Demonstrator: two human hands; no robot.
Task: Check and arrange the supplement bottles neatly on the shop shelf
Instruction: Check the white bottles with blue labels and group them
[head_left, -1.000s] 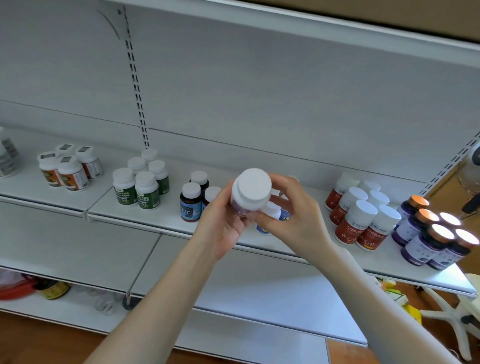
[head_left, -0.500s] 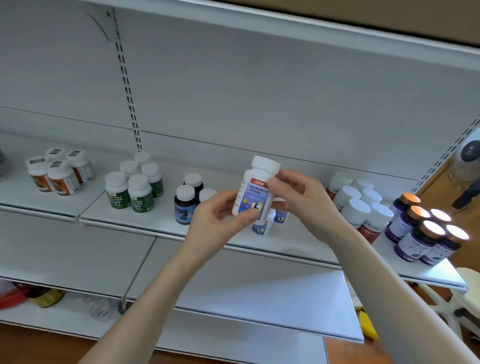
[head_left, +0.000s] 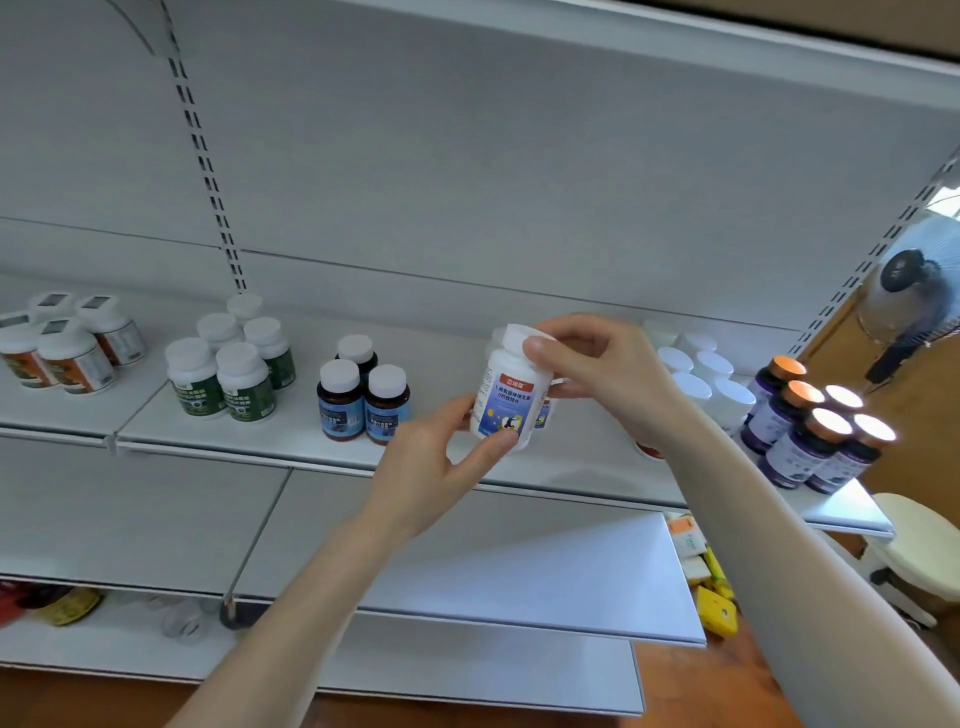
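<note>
White metal shelving fills the view: smooth flat back panels, slotted uprights, and a middle shelf (head_left: 291, 447) with a thin front lip. In front of that shelf, near its centre, a round white plastic bottle (head_left: 506, 400) is held clear of the surface, nearly upright. It has a smooth white screw cap and a glossy blue label with a red band on top.

The left hand (head_left: 431, 462) grips its base, thumb across the label's lower edge and fingers curled behind. The right hand (head_left: 597, 364) pinches the cap from the right, fingers curled round the rim.

On the shelf, from far left:
- four squat white bottles with orange labels (head_left: 78, 358)
- five white-capped bottles with green labels (head_left: 244, 384)
- three dark amber bottles with blue labels (head_left: 340, 402)

Right of the hands, at least five plain white caps (head_left: 727, 400) show, partly hidden by the right arm. At the right end stand five purple bottles (head_left: 800, 447) with shiny copper-coloured lids.
</note>
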